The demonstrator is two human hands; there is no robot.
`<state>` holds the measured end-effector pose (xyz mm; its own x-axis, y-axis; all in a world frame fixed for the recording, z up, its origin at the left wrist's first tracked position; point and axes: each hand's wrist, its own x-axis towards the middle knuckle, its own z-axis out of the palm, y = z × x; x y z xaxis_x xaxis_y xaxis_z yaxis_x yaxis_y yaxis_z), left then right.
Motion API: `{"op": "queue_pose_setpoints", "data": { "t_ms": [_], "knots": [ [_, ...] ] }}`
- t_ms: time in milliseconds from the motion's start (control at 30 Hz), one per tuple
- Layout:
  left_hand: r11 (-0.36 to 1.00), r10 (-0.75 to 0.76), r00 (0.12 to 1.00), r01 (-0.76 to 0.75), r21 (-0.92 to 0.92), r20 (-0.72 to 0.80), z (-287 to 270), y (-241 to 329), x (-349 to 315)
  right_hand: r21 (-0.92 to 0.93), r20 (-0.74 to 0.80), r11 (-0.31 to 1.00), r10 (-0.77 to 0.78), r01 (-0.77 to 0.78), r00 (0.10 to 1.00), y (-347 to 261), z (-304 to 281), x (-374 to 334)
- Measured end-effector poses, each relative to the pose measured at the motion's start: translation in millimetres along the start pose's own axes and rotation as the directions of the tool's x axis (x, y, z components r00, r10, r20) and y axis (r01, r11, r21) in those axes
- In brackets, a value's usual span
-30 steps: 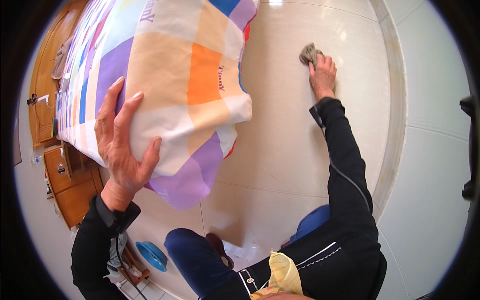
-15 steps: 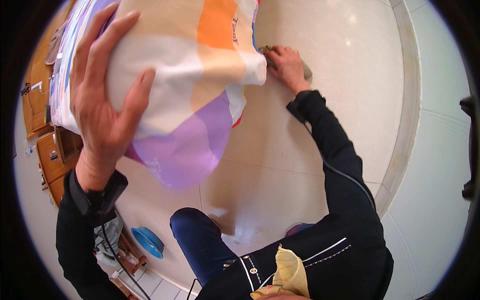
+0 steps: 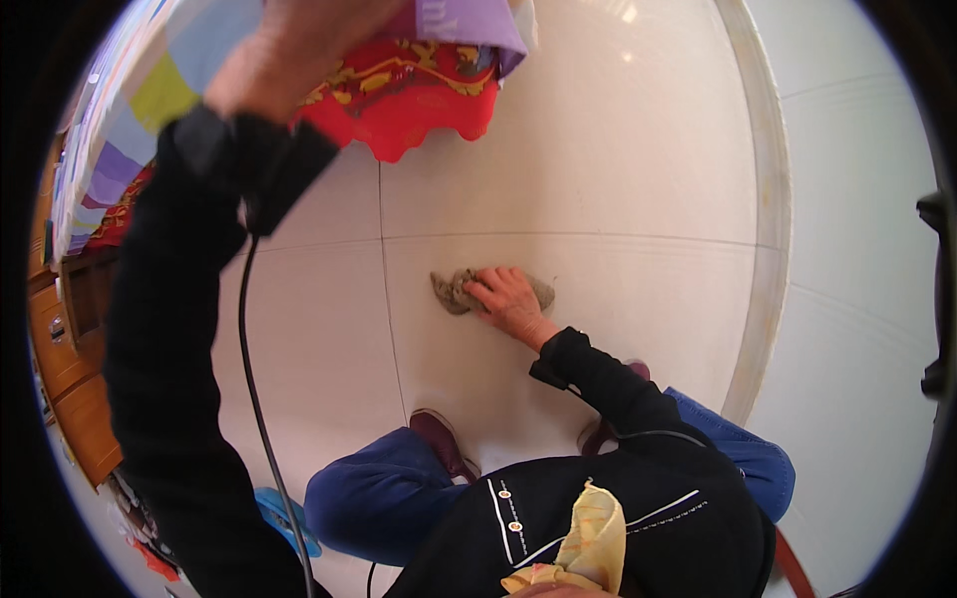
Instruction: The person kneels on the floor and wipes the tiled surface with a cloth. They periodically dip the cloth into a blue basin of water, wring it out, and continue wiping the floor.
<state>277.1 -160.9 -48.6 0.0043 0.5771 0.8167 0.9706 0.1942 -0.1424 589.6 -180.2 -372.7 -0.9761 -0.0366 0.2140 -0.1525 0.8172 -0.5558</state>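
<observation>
1. Fingers [image 3: 502, 280] of the right hand [image 3: 513, 305], palm down, forearm angled inward, grip a bunched grey-brown cloth [image 3: 454, 292] on the pale tiled floor [image 3: 618, 199], ahead of the shoes [image 3: 439, 441].
2. Work with the cloth looks under way, nothing separating floor finished from floor left.
3. Left hand [image 3: 304, 45], arm raised near the patterned bedding [image 3: 424, 110], blurs at the top; its hold cannot be told.

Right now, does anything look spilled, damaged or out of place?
No spill or damage stands out. Only the checkered cover looks uneven: its purple edge sits high, with red cloth showing below. The crumpled rag under the right hand looks ordinary.
</observation>
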Motion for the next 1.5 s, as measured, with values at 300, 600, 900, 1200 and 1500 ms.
{"op": "queue_pose_setpoints", "data": {
  "t_ms": [300,600,900,1200,1500],
  "knots": [
    [0.808,-0.249,0.582,0.566,-0.166,0.774,-103,109,-253,0.288,-0.184,0.92,0.326,-0.266,0.927,86,-53,-5],
    [0.832,-0.044,0.447,0.511,-0.215,0.893,-60,180,-394,-0.032,-0.475,0.722,0.598,-0.691,0.646,241,-121,21],
    [0.831,-0.149,0.485,0.534,-0.157,0.862,-20,188,-408,-0.011,-0.242,0.921,0.375,-0.389,0.895,12,-5,-83],
    [0.827,-0.149,0.511,0.533,-0.176,0.847,-20,187,-419,0.113,-0.387,0.759,0.628,-0.642,0.675,115,-86,-83],
    [0.813,-0.154,0.471,0.56,-0.16,0.869,-22,188,-418,-0.12,-0.321,0.83,0.486,-0.544,0.813,104,-47,18]
  ]
}}
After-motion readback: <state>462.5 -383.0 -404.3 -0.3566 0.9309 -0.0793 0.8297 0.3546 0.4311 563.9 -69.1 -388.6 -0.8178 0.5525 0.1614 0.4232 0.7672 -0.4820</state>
